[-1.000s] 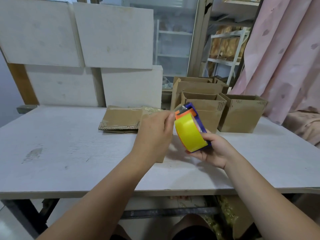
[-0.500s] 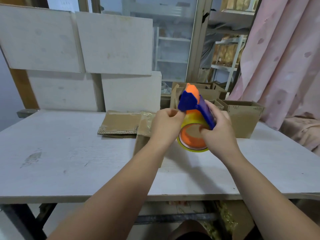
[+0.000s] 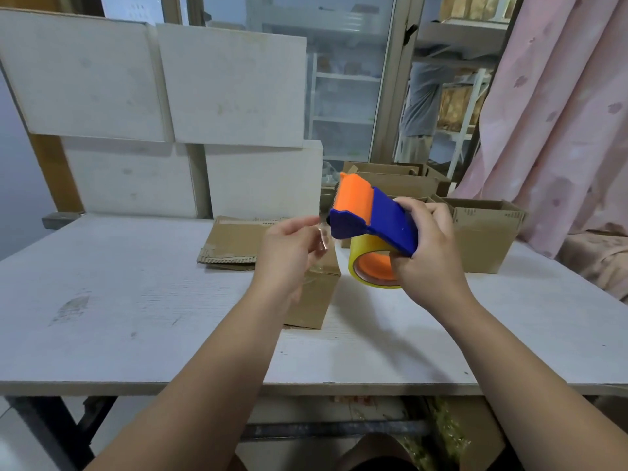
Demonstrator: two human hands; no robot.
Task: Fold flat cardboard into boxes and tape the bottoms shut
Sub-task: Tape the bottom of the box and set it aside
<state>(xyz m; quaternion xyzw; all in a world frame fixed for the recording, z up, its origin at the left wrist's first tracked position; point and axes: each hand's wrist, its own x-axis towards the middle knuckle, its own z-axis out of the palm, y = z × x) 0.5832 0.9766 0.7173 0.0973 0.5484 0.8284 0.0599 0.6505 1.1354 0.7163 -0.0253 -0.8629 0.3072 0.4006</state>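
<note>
My right hand (image 3: 430, 253) grips a blue and orange tape dispenser (image 3: 372, 217) with a yellow tape roll (image 3: 360, 266), held above the white table (image 3: 136, 300). My left hand (image 3: 289, 246) is just left of the dispenser's orange head and pinches the clear free end of the tape (image 3: 323, 237) between thumb and fingers. Under my left hand stands a small folded cardboard box (image 3: 316, 300), bottom up, with clear tape across it. Flat cardboard sheets (image 3: 231, 244) lie stacked behind it.
Several open folded boxes (image 3: 482, 239) stand at the table's back right. White boards (image 3: 231, 86) lean against the back. A pink curtain (image 3: 560, 113) hangs at the right. A person (image 3: 424, 107) stands at shelves behind the glass.
The dispenser turned over from roll-facing-me to blue handle on top, and my right hand shifted its grip onto the handle. My left hand drew slightly left, pulling the tape end out.
</note>
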